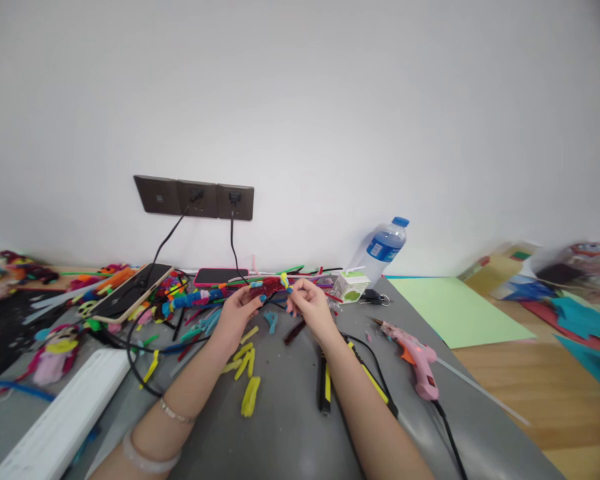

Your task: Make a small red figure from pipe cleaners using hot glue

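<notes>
Both hands meet above the grey table (290,427) near the wall. My left hand (241,308) pinches a dark red fuzzy pipe-cleaner piece (266,287) with blue bits on it. My right hand (307,301) has its fingers closed on the right end of the same piece, by a small yellow twist (285,279). Several yellow pipe-cleaner pieces (250,395) lie on the table below my hands. A small teal piece (271,321) rests just under them.
A pink glue gun (419,363) with a black cord lies right of my arm. A water bottle (383,248), small white-green box (351,285), pink phone (220,275), tablet (130,291), wall sockets (195,197), green paper (453,310) and a white strip (65,420) surround me.
</notes>
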`<state>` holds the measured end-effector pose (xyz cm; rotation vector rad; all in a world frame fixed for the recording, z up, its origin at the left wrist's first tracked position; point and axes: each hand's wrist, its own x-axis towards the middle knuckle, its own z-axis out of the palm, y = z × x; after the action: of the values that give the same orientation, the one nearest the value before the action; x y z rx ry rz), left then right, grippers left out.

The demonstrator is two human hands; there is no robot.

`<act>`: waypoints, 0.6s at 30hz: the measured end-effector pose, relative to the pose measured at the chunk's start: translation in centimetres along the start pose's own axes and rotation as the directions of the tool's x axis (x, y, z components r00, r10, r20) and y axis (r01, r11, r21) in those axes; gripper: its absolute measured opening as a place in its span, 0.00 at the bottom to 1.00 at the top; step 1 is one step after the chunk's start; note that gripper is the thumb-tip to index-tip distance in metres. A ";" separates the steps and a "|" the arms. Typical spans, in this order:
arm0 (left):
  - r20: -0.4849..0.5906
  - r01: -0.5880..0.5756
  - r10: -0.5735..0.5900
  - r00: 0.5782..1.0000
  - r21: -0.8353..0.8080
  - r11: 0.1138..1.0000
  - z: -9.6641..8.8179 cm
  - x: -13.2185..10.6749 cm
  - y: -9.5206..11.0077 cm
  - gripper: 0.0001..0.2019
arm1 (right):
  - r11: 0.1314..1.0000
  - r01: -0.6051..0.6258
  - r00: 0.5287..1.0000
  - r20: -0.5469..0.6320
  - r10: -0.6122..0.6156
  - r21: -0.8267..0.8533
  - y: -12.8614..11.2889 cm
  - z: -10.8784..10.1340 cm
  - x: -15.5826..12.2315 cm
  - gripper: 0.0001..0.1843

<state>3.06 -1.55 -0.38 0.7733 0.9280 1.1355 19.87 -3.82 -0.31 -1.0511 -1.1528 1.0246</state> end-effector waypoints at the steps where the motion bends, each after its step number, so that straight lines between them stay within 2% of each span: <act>1: 0.003 -0.004 0.004 1.000 0.005 1.000 0.0 0.0 0.0 0.25 | 1.000 0.004 1.000 -0.003 -0.004 -0.006 0.0 0.0 0.0 0.17; 18: 0.015 -0.061 0.061 0.998 0.062 0.996 -0.3 0.2 -0.3 0.23 | 0.998 0.056 0.998 -0.031 -0.057 -0.039 -0.2 0.2 -0.2 0.14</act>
<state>2.98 -1.46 -0.81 0.8637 0.9379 1.1580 19.68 -4.03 -0.13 -1.0554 -1.1735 0.9412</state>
